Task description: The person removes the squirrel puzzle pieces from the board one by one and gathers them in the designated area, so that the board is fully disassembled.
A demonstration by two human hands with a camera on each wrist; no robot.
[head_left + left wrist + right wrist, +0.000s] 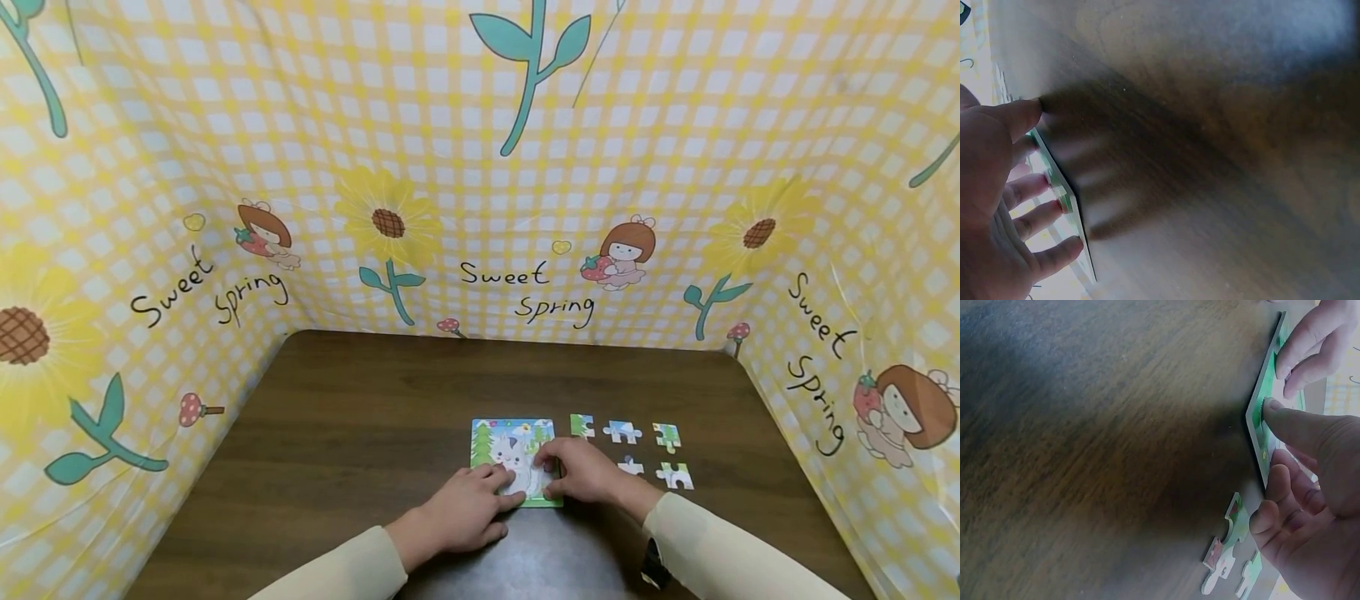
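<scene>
Yellow-and-white checked cloth (480, 187) printed with sunflowers and "Sweet Spring" stands behind the puzzle and on both sides of it. Below lies the dark wood counter (360, 400), its surface running out all round the puzzle. Two pale sleeves (341, 567) reach in from the near side of the puzzle. The left hand (463, 507) lies at the puzzle's near left part, fingers spread and their tips resting on it. The right hand (592, 473) is at the puzzle's right edge, fingers bent and thumb touching the near border; whether it pinches a piece cannot be told. The puzzle (517, 450) itself, showing a white cartoon animal among green trees, lies flat on the counter. Smallest are five loose pieces (623, 432) right of the puzzle, one partly hidden behind the right hand.
</scene>
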